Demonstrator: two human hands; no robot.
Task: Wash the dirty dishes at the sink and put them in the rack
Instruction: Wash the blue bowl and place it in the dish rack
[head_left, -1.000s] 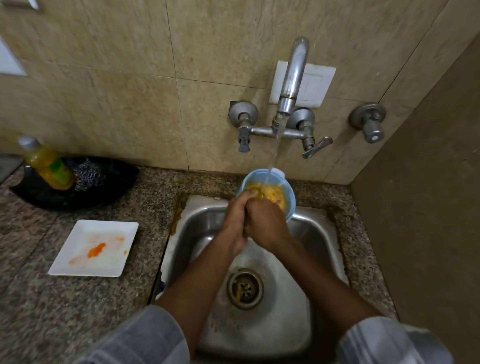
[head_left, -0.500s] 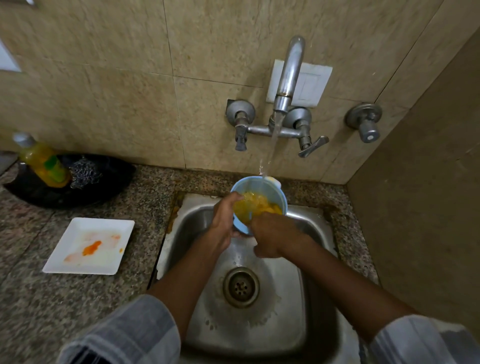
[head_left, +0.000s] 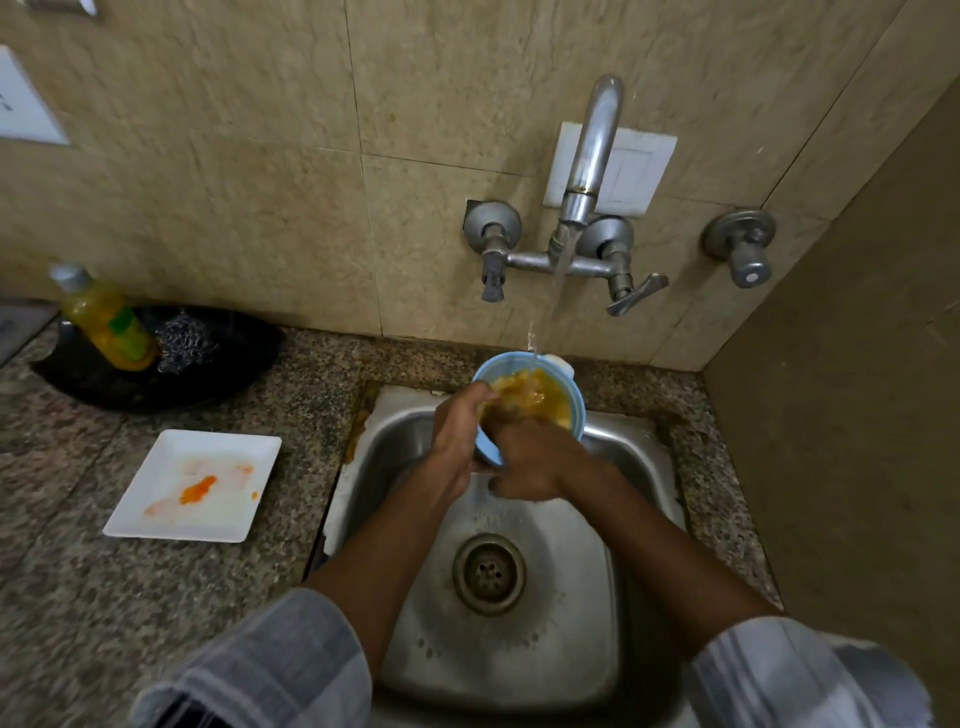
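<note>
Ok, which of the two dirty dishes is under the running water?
The blue bowl, held over the sink by the left hand and rubbed by the right hand. The white square plate lies on the counter, dry.

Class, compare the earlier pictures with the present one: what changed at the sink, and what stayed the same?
The right hand shifted from covering the blue bowl to its lower side, fingers working inside. The left hand kept its grip on the rim. Water runs from the tap into the bowl as before; the stained white plate stays on the counter.
</note>
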